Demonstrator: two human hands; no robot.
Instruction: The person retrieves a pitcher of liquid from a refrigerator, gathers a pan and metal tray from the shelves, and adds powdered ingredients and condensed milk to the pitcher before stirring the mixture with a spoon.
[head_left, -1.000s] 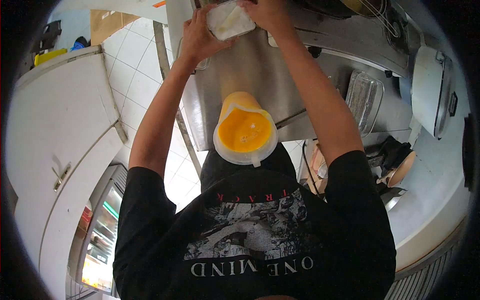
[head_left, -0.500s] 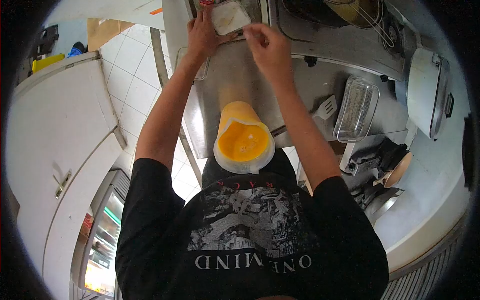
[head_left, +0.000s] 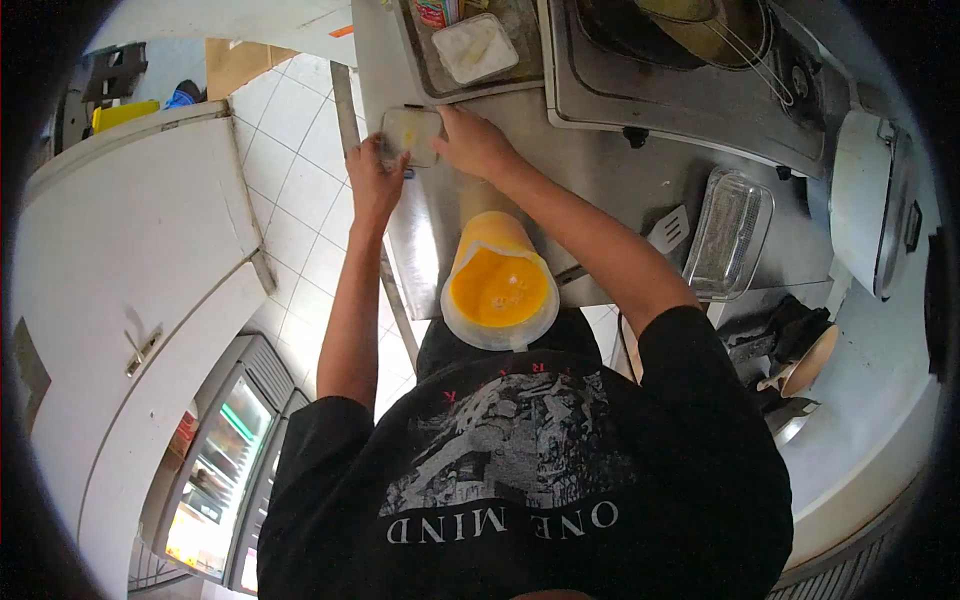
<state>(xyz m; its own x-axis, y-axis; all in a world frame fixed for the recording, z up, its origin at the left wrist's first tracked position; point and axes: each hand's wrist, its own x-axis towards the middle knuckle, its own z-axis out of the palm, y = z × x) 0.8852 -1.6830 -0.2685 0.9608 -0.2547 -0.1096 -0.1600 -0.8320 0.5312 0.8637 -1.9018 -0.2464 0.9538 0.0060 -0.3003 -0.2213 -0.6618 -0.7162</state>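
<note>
A small square clear plastic container [head_left: 412, 128] lies on the steel counter between my two hands. My left hand [head_left: 374, 185] grips its near left corner with thumb and fingers. My right hand [head_left: 472, 142] has its fingers closed on the right edge. Close to my body stands a tall translucent pitcher [head_left: 542, 330] of frothy yellow-orange liquid [head_left: 498, 288]. Beyond my hands, a white lidded container [head_left: 475, 48] sits in a dark metal tray [head_left: 450, 92], beside a colourful can [head_left: 430, 12].
To the right are a slotted turner [head_left: 669, 230], a clear rectangular container [head_left: 730, 235] and a stove [head_left: 600, 100] with a pan and a strainer [head_left: 730, 40]. A large lidded pot [head_left: 858, 205] is at far right. A glass-door fridge [head_left: 215, 465] stands at lower left.
Both hands have moved from the white container in the tray back to the small clear container at the counter's left edge, and now hold it. The pitcher stays in place; the view has shifted slightly.
</note>
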